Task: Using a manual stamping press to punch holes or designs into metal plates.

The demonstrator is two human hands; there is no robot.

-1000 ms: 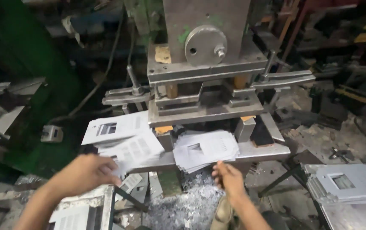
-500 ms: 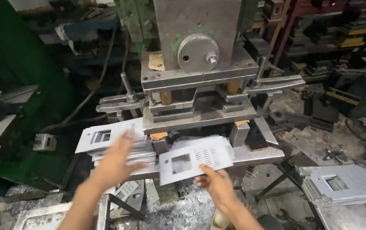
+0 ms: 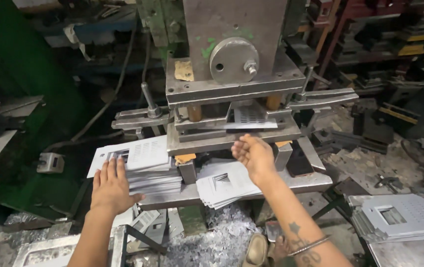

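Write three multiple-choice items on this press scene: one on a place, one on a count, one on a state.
1. Where does the left hand rest?
A. on the stack of perforated metal sheets left of the press
B. on the round disc
C. on the floor

2. How many hands show?
A. one
B. two
C. four

3. What does the right hand hold?
A. a sheet
B. a wrench
C. nothing

Answers:
1 A, its fingers lie on the stack's edge.
2 B, one left, one right, both the person's own.
3 C, it hangs open in front of the die, where a perforated sheet already lies.
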